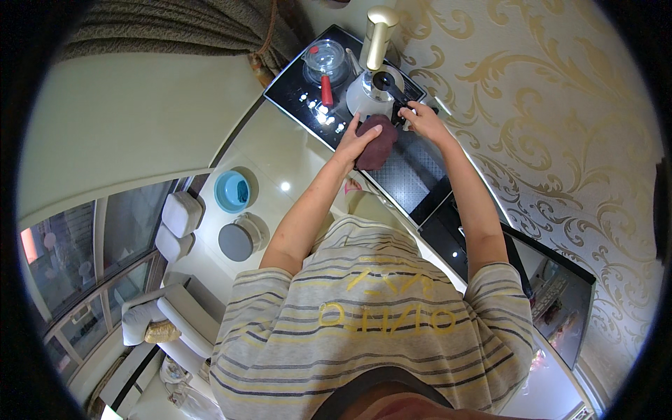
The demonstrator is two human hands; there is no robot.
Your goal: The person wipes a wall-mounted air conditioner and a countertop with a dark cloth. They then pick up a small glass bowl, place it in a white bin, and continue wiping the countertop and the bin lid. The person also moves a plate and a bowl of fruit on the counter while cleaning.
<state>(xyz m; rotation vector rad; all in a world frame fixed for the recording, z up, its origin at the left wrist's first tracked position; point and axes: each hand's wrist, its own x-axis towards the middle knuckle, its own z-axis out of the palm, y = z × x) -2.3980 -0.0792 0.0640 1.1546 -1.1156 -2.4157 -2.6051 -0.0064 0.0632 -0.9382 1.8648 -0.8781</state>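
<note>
My left hand (358, 142) is closed on a dark maroon cloth (377, 143), which it holds against the near side of a light-coloured electric kettle (363, 98). The fingers of my right hand (420, 119) are at the kettle's black handle (399, 97), on its right side. The kettle stands on a glossy black cabinet top, under a gold-coloured dispenser head (379, 39). Left of it sits a clear glass teapot (325, 56) with a red handle. The cloth covers part of the kettle's lower side.
The black cabinet (412, 170) runs along the patterned wall, with a television (557, 294) farther along. On the tiled floor stand a blue basin (232, 191) with something dark inside, a round grey-topped stool (235, 242) and two pale stools (181, 214). A sofa (191, 320) lies at lower left.
</note>
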